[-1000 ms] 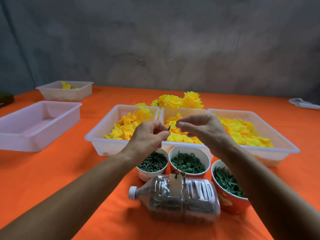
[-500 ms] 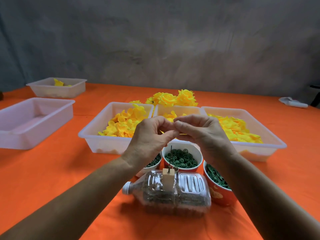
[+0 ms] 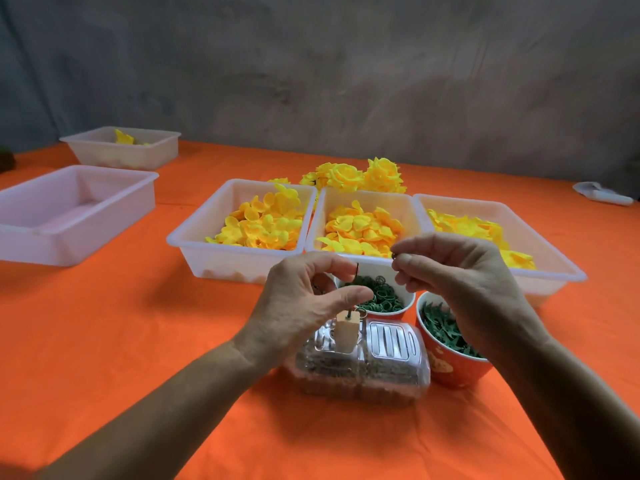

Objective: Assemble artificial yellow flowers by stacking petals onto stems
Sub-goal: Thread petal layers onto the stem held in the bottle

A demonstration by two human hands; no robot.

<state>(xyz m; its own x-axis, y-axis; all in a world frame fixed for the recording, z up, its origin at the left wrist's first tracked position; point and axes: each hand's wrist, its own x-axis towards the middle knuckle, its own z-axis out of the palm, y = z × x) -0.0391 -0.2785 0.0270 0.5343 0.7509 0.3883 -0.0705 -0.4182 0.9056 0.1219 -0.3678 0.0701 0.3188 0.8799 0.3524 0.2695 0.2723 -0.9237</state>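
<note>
Stem (image 3: 356, 271) upright in a small block (image 3: 346, 332) on a plastic bottle (image 3: 363, 368), between curled thumb and fingers of the left hand (image 3: 304, 306), contact unclear, right hand (image 3: 453, 282) raised beside it, fingertips pinching a tiny green ring (image 3: 393, 255), petals (image 3: 263, 223) in trays (image 3: 194, 244) behind on the orange table (image 3: 138, 341).

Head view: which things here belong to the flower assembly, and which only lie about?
In use:
- left hand by the thin stem standing in the wooden block
- right hand pinching a small dark piece
- petal trays
- cups of green parts

Lying about:
- empty tray
- white object, far right
</note>
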